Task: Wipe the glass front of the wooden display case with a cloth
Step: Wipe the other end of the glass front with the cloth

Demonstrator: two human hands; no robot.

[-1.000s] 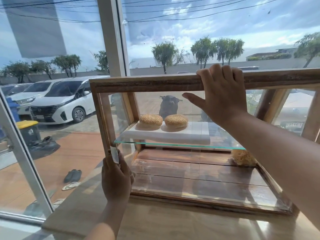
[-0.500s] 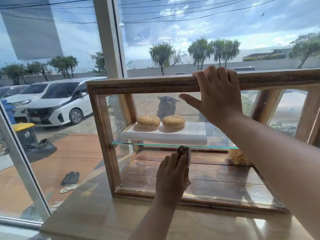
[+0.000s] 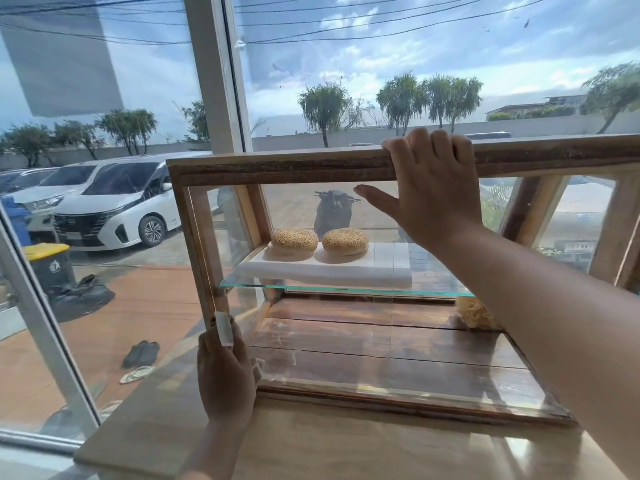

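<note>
Nearest to me is the pale wooden tabletop [image 3: 346,452], with the wooden display case [image 3: 277,166] standing on it against the window. The left grip [image 3: 227,379] comes up from the near edge at the case's lower left corner. Its fingers are curled round a small folded cloth [image 3: 223,329], pinching it so a pale strip stands up above them. The cloth touches the left edge of the glass front [image 3: 381,355], right where glass meets the left post, just below the inner glass shelf [image 3: 346,289].

The right grip [image 3: 433,195] reaches in from the right and rests on the top rail, fingers laid together over the wood and thumb spread out to the left across the glass; it holds nothing.

Inside, a white tray [image 3: 329,270] lies on the shelf with two sesame buns [image 3: 294,239] side by side on its left half. Below, at the right, a yellowish tangled lump [image 3: 476,311] sits on the plank floor, partly hidden by the forearm.

Beyond the window I see sandals [image 3: 141,353] on the red paving, a yellow-lidded bin [image 3: 48,261], white cars [image 3: 114,206], a parked scooter [image 3: 334,209] and trees against a cloudy sky.
</note>
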